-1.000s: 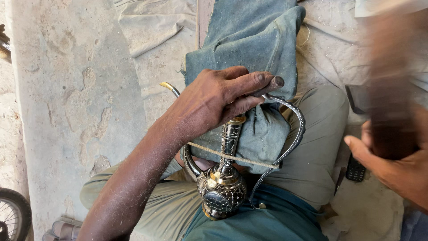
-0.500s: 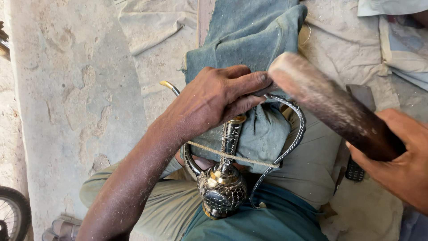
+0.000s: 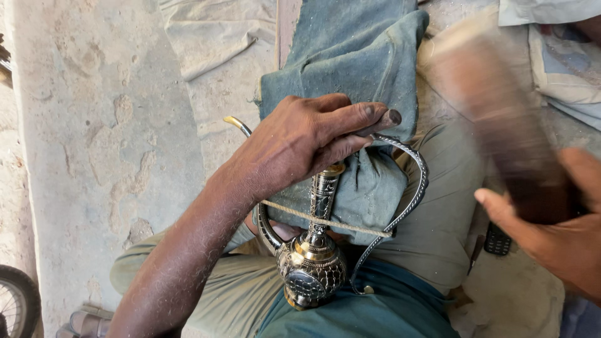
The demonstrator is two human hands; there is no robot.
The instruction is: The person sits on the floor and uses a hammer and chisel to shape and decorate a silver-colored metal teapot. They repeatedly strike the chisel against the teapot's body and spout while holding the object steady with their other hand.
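Left hand (image 3: 307, 141) clamped over ornate metal ewer (image 3: 311, 266), right hand (image 3: 551, 238) gripping blurred mallet (image 3: 501, 119) — raised.

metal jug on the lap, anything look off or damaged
No damage shows on the ornate metal jug. It lies on its side across the lap, tied down by a cord over a blue cloth. The left hand covers its neck. The right hand holds a blurred horn-shaped mallet.
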